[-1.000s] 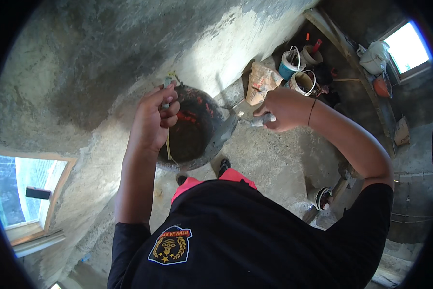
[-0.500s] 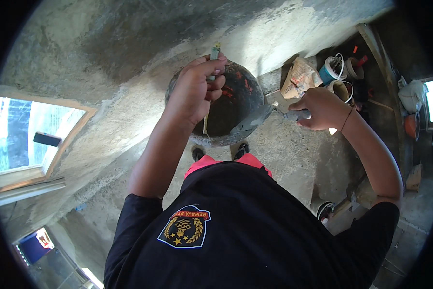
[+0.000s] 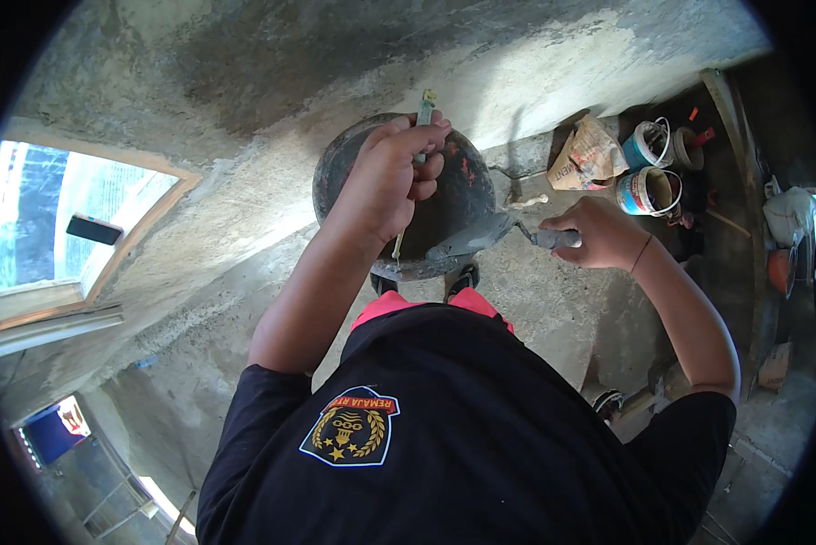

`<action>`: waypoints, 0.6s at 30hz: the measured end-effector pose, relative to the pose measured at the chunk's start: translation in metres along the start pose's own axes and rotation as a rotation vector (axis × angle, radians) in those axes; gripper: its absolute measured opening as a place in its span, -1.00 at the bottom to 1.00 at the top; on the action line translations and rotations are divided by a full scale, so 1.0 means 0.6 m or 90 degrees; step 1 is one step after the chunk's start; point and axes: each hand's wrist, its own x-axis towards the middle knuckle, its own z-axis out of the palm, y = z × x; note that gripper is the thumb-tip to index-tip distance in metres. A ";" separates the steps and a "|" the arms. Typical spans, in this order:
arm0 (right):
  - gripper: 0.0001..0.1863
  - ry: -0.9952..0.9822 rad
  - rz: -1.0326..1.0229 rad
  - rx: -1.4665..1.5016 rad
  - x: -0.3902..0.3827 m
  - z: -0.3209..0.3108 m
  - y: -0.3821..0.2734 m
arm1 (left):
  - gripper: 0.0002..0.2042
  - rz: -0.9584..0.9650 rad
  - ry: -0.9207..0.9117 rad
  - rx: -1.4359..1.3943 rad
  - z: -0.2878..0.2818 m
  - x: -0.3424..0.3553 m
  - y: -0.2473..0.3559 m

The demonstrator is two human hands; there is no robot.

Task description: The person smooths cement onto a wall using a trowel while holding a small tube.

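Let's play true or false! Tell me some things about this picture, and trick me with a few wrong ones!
1. The right hand holds a trowel. True.
2. Only one of the two hands is holding something. False: the left hand grips a thin greenish thing too.
3. A big round basin is dark, with some reddish patches. True.
4. The person is wearing bright yellow on top. False: the shirt is black.
5. A paper sack is next to a blue-and-white bucket. True.
6. A flat, dark, phone-like thing is inside the basin. False: the phone-like thing is over by the window.
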 end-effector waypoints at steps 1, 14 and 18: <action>-0.54 -0.009 0.006 -0.010 0.004 0.002 -0.003 | -0.65 -0.006 0.005 -0.004 -0.005 -0.003 0.002; -0.50 -0.011 -0.120 -0.121 0.086 0.005 -0.057 | -0.69 0.014 0.043 -0.103 -0.111 -0.065 0.022; -0.52 0.033 -0.154 -0.179 0.119 0.021 -0.103 | -0.71 0.034 0.052 -0.112 -0.158 -0.091 0.028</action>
